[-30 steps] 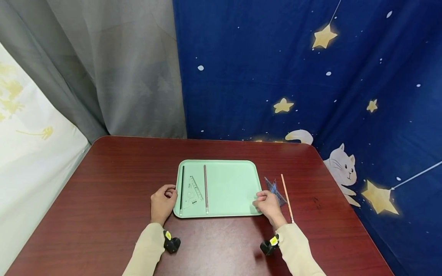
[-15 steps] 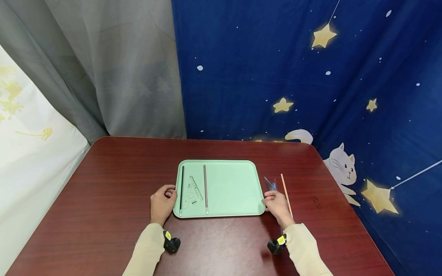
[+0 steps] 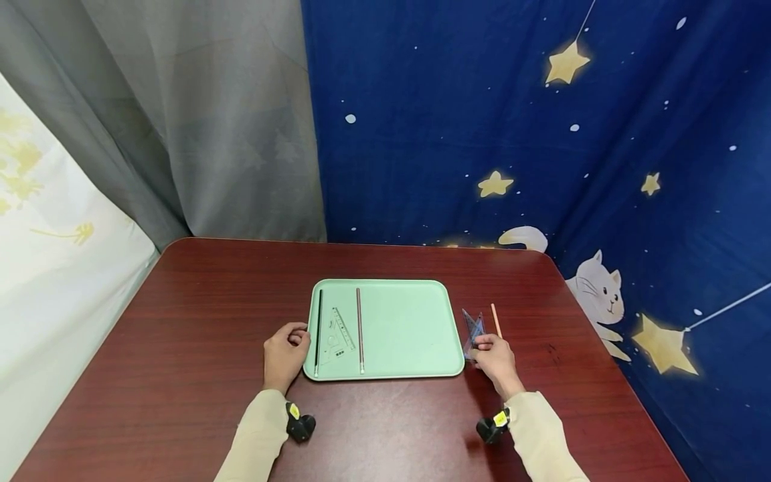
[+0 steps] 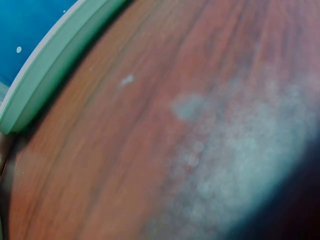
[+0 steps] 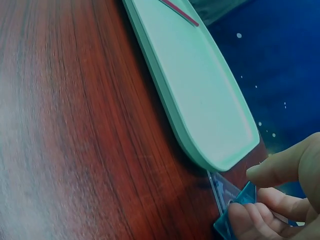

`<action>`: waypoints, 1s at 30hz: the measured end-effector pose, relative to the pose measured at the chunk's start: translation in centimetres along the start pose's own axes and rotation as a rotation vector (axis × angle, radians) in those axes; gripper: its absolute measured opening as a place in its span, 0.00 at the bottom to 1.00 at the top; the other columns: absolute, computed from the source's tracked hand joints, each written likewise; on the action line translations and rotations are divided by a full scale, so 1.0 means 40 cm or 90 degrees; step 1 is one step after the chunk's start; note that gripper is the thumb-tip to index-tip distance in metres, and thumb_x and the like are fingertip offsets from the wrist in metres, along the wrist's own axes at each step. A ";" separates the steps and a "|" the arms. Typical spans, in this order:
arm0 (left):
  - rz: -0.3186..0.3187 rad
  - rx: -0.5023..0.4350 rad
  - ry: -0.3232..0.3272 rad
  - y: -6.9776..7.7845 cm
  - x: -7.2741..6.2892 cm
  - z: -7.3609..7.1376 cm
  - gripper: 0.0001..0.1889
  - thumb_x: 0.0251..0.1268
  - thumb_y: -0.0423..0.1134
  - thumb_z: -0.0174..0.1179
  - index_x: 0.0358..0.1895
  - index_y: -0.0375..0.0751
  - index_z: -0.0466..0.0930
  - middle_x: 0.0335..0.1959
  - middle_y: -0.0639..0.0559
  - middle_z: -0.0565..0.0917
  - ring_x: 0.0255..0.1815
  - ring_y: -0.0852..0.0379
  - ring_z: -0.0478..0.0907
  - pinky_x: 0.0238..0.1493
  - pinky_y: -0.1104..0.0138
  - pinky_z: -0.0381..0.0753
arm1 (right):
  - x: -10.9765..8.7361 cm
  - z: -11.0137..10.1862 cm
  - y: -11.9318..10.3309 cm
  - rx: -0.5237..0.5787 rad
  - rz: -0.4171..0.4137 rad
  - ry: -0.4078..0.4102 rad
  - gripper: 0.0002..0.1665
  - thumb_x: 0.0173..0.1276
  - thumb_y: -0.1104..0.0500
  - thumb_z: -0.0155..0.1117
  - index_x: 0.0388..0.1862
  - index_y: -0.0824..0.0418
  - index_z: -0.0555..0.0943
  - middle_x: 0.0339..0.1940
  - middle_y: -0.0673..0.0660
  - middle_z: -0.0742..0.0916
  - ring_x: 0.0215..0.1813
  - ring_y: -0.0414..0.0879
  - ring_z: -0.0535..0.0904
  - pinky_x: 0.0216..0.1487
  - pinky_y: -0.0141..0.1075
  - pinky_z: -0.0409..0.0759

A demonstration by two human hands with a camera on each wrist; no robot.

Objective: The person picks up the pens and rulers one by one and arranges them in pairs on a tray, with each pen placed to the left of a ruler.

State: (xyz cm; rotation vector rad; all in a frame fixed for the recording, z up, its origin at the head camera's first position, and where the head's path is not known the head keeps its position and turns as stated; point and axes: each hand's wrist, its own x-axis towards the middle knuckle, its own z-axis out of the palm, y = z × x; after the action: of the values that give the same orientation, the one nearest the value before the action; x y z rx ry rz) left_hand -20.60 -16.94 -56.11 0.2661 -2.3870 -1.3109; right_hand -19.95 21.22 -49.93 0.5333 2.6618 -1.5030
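Note:
A pale green tray lies on the table. On its left half are a dark pencil, a clear set square and a red pencil. My left hand holds the tray's left rim between curled fingers; the left wrist view shows little of it. Just past the tray's right rim, my right hand is over a blue set square and a clear one that overlap. Its fingers touch the blue one, with the thumb held apart. Beyond them lies a light wooden pencil, partly hidden by this hand.
The dark red wooden table has rounded far corners. Behind it hang a grey curtain and a blue curtain with stars. Each wrist carries a small black camera.
My right hand has left the tray's lower right corner and moved right to the set squares, now covering the lower part of the wooden pencil. The left hand stays in place.

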 end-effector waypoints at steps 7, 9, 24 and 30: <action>0.000 0.003 0.001 -0.006 0.001 0.004 0.07 0.57 0.32 0.60 0.38 0.40 0.85 0.26 0.51 0.83 0.24 0.65 0.73 0.29 0.75 0.73 | 0.006 -0.012 0.012 -0.031 0.012 0.008 0.24 0.51 0.67 0.65 0.49 0.72 0.76 0.45 0.68 0.79 0.27 0.41 0.78 0.28 0.30 0.78; 0.000 0.002 0.001 -0.007 0.001 0.005 0.07 0.57 0.32 0.60 0.38 0.40 0.85 0.26 0.51 0.83 0.24 0.65 0.73 0.29 0.75 0.72 | 0.009 -0.014 0.016 -0.040 0.011 0.011 0.25 0.50 0.67 0.66 0.50 0.72 0.76 0.47 0.69 0.79 0.29 0.44 0.78 0.28 0.30 0.76; 0.001 0.007 0.001 -0.006 -0.002 0.004 0.07 0.57 0.32 0.60 0.38 0.40 0.85 0.26 0.51 0.83 0.24 0.63 0.73 0.29 0.74 0.73 | 0.015 -0.016 0.027 -0.078 -0.019 0.030 0.34 0.49 0.67 0.68 0.57 0.74 0.72 0.55 0.73 0.75 0.52 0.61 0.73 0.55 0.49 0.71; 0.005 0.007 0.004 -0.004 -0.001 0.003 0.07 0.57 0.33 0.60 0.38 0.40 0.85 0.26 0.51 0.83 0.24 0.63 0.73 0.29 0.74 0.73 | 0.017 -0.018 0.029 -0.073 -0.018 0.026 0.36 0.48 0.67 0.68 0.59 0.74 0.70 0.55 0.73 0.74 0.54 0.63 0.71 0.58 0.51 0.69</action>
State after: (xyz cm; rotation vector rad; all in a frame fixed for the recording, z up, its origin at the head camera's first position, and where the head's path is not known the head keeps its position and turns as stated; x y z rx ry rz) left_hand -20.64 -16.93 -56.31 0.2627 -2.3887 -1.2918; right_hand -20.13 22.55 -50.64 0.5254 2.7771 -1.3495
